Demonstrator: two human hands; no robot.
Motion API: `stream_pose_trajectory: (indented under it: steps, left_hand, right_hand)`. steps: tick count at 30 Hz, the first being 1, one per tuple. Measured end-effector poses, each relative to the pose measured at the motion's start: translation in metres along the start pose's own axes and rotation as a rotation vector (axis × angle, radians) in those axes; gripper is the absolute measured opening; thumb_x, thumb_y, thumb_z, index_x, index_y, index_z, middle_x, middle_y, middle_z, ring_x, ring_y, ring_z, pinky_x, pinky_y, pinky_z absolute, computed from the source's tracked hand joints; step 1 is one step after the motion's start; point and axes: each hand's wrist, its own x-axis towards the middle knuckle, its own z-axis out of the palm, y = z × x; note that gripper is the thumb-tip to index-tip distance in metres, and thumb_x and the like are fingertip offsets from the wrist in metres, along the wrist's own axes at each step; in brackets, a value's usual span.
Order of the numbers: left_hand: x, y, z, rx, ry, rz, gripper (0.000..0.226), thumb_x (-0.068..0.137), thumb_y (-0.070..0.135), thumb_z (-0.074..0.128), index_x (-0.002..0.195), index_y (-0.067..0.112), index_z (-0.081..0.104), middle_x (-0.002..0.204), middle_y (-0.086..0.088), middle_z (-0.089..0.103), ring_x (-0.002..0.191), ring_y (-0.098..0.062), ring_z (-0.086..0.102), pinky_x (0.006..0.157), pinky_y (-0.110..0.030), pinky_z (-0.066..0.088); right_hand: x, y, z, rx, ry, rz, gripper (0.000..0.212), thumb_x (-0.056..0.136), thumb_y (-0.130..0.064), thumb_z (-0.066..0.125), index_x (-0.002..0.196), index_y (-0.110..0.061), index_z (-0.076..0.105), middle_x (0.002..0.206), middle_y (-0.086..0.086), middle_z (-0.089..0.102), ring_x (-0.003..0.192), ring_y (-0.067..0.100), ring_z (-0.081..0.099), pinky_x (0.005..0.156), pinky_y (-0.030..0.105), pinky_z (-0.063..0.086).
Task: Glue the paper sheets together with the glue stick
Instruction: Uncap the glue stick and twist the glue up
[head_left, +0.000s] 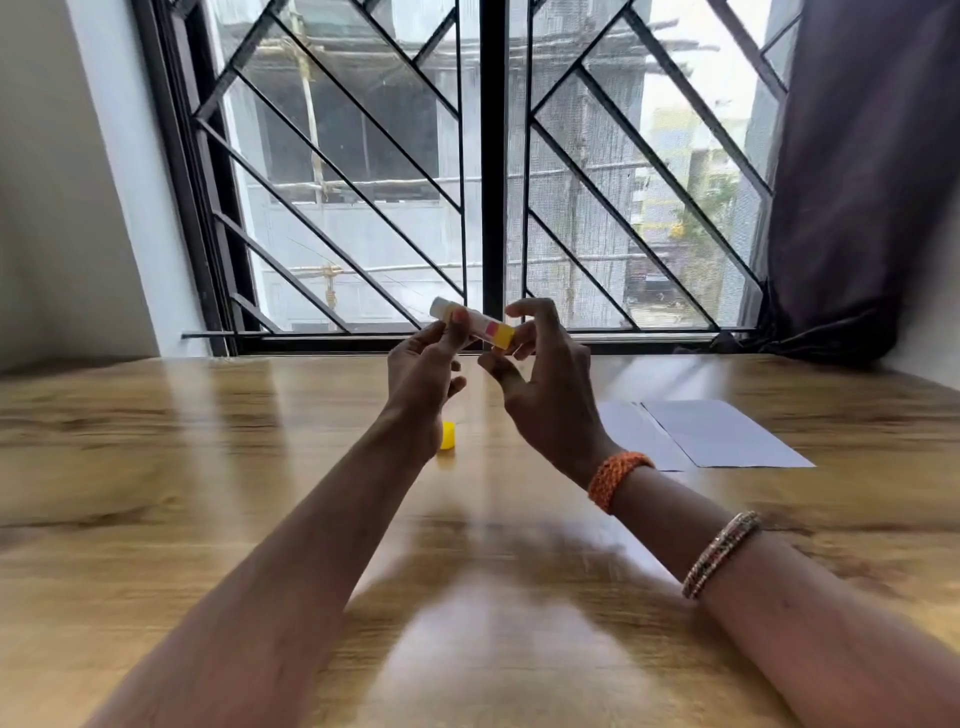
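Note:
A white glue stick (475, 323) with a yellow base is held up in the air above the wooden table (208, 441), lying roughly sideways. My left hand (423, 374) grips its white middle with thumb and fingers. My right hand (540, 379) pinches the yellow base end. The uncapped end points left. The yellow cap (448, 435) stands on the table below my left hand. Two white paper sheets (722, 434) lie flat and overlapping on the table to the right of my right hand.
A barred window (488, 171) runs along the table's far edge. A dark curtain (862, 182) hangs at the far right. A white wall (62, 182) is at the left.

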Motion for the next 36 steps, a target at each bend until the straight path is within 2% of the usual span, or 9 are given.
stream_pose_trajectory:
  steps: [5, 8, 11, 14, 17, 20, 28, 32, 36]
  left_hand:
    - [-0.004, 0.001, 0.002, 0.004, -0.024, -0.003, 0.016, 0.086, 0.036, 0.061, 0.083, 0.022, 0.067, 0.095, 0.001, 0.060, 0.074, -0.010, 0.040, 0.072, -0.028, 0.037]
    - [-0.003, 0.003, 0.001, -0.001, -0.032, -0.005, 0.015, 0.087, 0.034, 0.061, 0.090, 0.021, 0.067, 0.088, 0.004, 0.060, 0.074, -0.010, 0.039, 0.073, -0.029, 0.037]
    - [-0.001, 0.003, 0.002, 0.008, -0.085, 0.005, 0.013, 0.088, 0.032, 0.060, 0.087, 0.021, 0.067, 0.082, 0.008, 0.056, 0.069, -0.008, 0.038, 0.069, -0.026, 0.037]
    - [-0.004, 0.001, 0.003, 0.023, -0.087, 0.010, 0.014, 0.089, 0.032, 0.059, 0.084, 0.023, 0.067, 0.082, 0.009, 0.057, 0.070, -0.007, 0.038, 0.069, -0.025, 0.037]
    - [-0.005, -0.002, 0.003, 0.033, -0.037, 0.017, 0.015, 0.088, 0.034, 0.059, 0.084, 0.023, 0.068, 0.080, 0.010, 0.058, 0.071, -0.008, 0.039, 0.069, -0.024, 0.038]
    - [-0.005, -0.002, 0.003, 0.017, -0.001, 0.014, 0.016, 0.088, 0.035, 0.059, 0.085, 0.023, 0.067, 0.082, 0.009, 0.061, 0.074, -0.008, 0.041, 0.069, -0.025, 0.039]
    - [-0.007, -0.002, 0.007, 0.023, -0.050, 0.006, 0.014, 0.087, 0.035, 0.060, 0.086, 0.023, 0.068, 0.088, 0.006, 0.059, 0.073, -0.008, 0.040, 0.071, -0.025, 0.038]
    - [-0.005, 0.002, 0.003, 0.006, -0.083, 0.022, 0.015, 0.088, 0.034, 0.059, 0.089, 0.022, 0.068, 0.087, 0.006, 0.056, 0.068, -0.007, 0.037, 0.070, -0.025, 0.037]
    - [-0.004, 0.000, 0.002, 0.008, -0.107, 0.011, 0.013, 0.088, 0.032, 0.058, 0.089, 0.021, 0.066, 0.091, 0.003, 0.054, 0.067, -0.007, 0.037, 0.068, -0.025, 0.036]
  right_hand:
    - [0.002, 0.003, -0.002, -0.051, 0.080, 0.010, 0.024, 0.075, -0.004, 0.070, 0.092, -0.014, 0.056, 0.077, -0.007, 0.065, 0.075, 0.024, 0.063, 0.076, 0.053, 0.049]
    - [0.003, 0.005, -0.003, -0.133, 0.067, 0.017, 0.006, 0.081, -0.018, 0.065, 0.082, -0.013, 0.060, 0.076, -0.004, 0.068, 0.076, 0.024, 0.063, 0.079, 0.041, 0.044]
    - [0.004, 0.004, -0.005, -0.169, 0.048, 0.091, 0.030, 0.088, -0.032, 0.046, 0.073, -0.010, 0.062, 0.077, 0.002, 0.065, 0.081, 0.024, 0.058, 0.074, 0.031, 0.026]
    - [0.002, 0.005, -0.004, -0.147, 0.041, 0.089, 0.035, 0.091, -0.035, 0.039, 0.079, -0.010, 0.061, 0.081, -0.001, 0.063, 0.085, 0.022, 0.055, 0.073, 0.029, 0.019]
    - [0.000, 0.003, -0.004, -0.094, 0.031, 0.031, 0.018, 0.092, -0.030, 0.055, 0.099, -0.013, 0.054, 0.083, -0.005, 0.061, 0.082, 0.016, 0.058, 0.074, 0.027, 0.019]
    - [-0.002, 0.000, -0.006, -0.129, -0.038, -0.034, 0.042, 0.077, -0.014, 0.073, 0.112, -0.008, 0.050, 0.083, -0.006, 0.056, 0.079, 0.014, 0.056, 0.079, 0.028, 0.021]
    - [0.002, 0.007, -0.011, -0.260, 0.073, -0.041, 0.025, 0.075, -0.011, 0.074, 0.092, -0.012, 0.056, 0.079, -0.002, 0.067, 0.080, 0.023, 0.062, 0.078, 0.027, 0.018]
    - [0.004, 0.006, -0.008, -0.280, 0.061, -0.041, 0.009, 0.084, -0.020, 0.062, 0.087, -0.014, 0.056, 0.076, 0.001, 0.067, 0.080, 0.024, 0.061, 0.078, 0.028, 0.016]
    - [0.003, 0.007, -0.007, -0.283, -0.013, -0.020, 0.033, 0.092, -0.035, 0.029, 0.079, -0.021, 0.055, 0.069, 0.001, 0.067, 0.073, 0.022, 0.061, 0.078, 0.032, 0.019]
